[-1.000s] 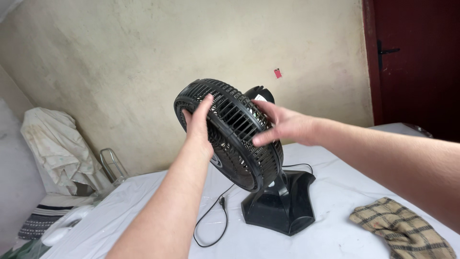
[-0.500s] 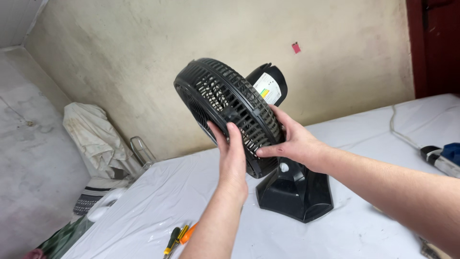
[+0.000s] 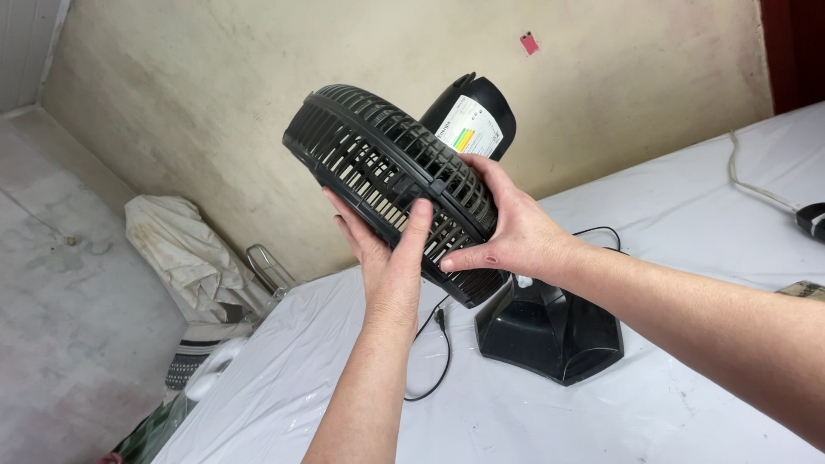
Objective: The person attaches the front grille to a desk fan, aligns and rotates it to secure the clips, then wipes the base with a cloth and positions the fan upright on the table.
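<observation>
Head view looks down on a pale plastered wall (image 3: pixel 258 112) that fills the upper part of the scene, with a grey floor (image 3: pixel 60 283) at the left. Below them lies the desk (image 3: pixel 670 404), covered in a white sheet and running from the lower left to the right edge. On it stands a black fan (image 3: pixel 404 185), tilted so that its round grille faces up and to the left, well above the desk top. The fan's base (image 3: pixel 550 331) rests on the sheet just right of centre, and its motor housing (image 3: pixel 473 116), bearing a coloured label, sticks out behind the grille toward the wall. Both forearms reach in from the bottom and the right. The left hand (image 3: pixel 387 258) comes up from below with its palm against the lower front of the grille, fingers spread flat over the slats and the thumb laid across the rim. The right hand (image 3: pixel 511 228) comes in from the right and clasps the rim of the grille, fingers curled over the back edge and the thumb pressed along the front. At the left, against the wall, a crumpled white cloth (image 3: pixel 185 249) is heaped over something, with a bent wire frame (image 3: pixel 266 266) just beside it. A thin black cord (image 3: pixel 434 339) loops across the sheet left of the base. High on the wall sits a small red tag (image 3: pixel 529 42).
</observation>
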